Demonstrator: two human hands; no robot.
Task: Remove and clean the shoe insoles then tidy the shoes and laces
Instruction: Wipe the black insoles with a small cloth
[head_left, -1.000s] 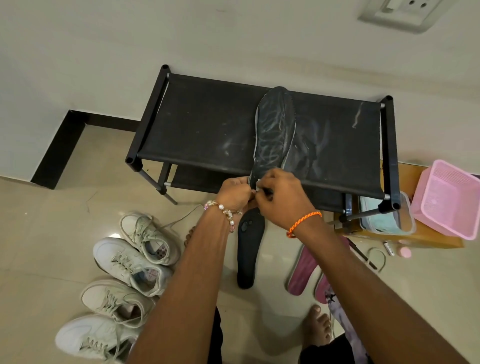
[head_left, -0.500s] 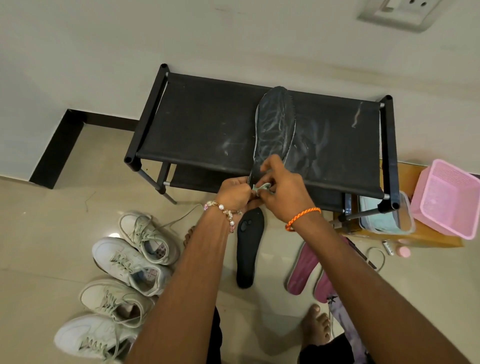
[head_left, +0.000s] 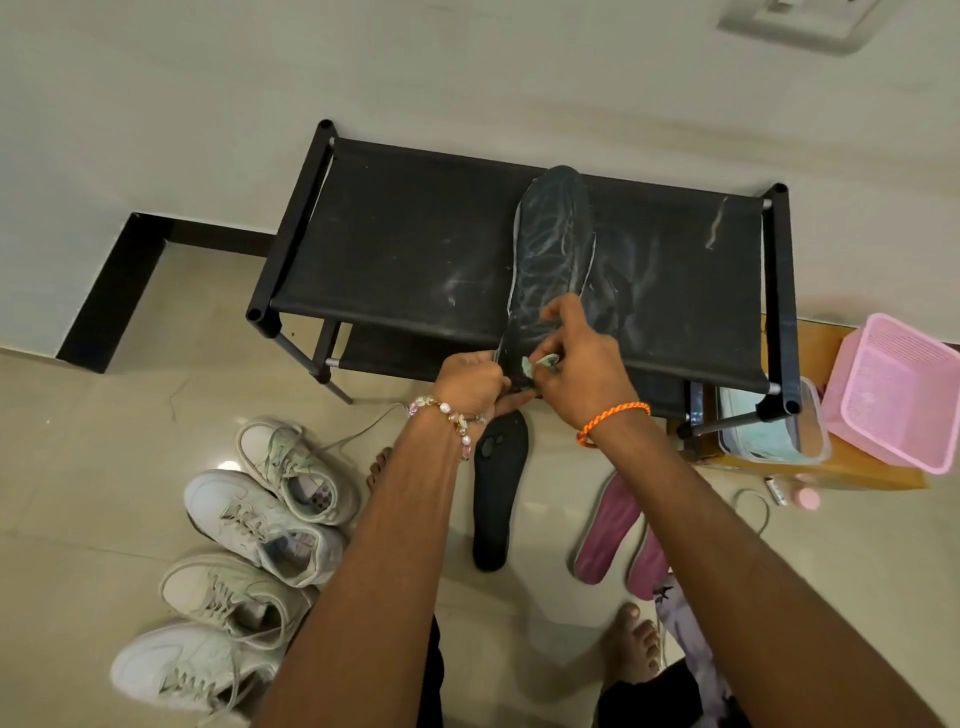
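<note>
Head view | I see left hand (head_left: 470, 382) grip pinching black insole (head_left: 550, 260) heel on rack (head_left: 415, 249) | right hand (head_left: 582, 371) grip clutching wipe (head_left: 537, 364) against it

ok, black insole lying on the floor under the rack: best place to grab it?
Judging by its pose, the black insole is best pinched at its near end, coming from the person's side: it lies flat, lengthwise toward the rack, its far end close under both hands, the near end bare on the floor.
</note>
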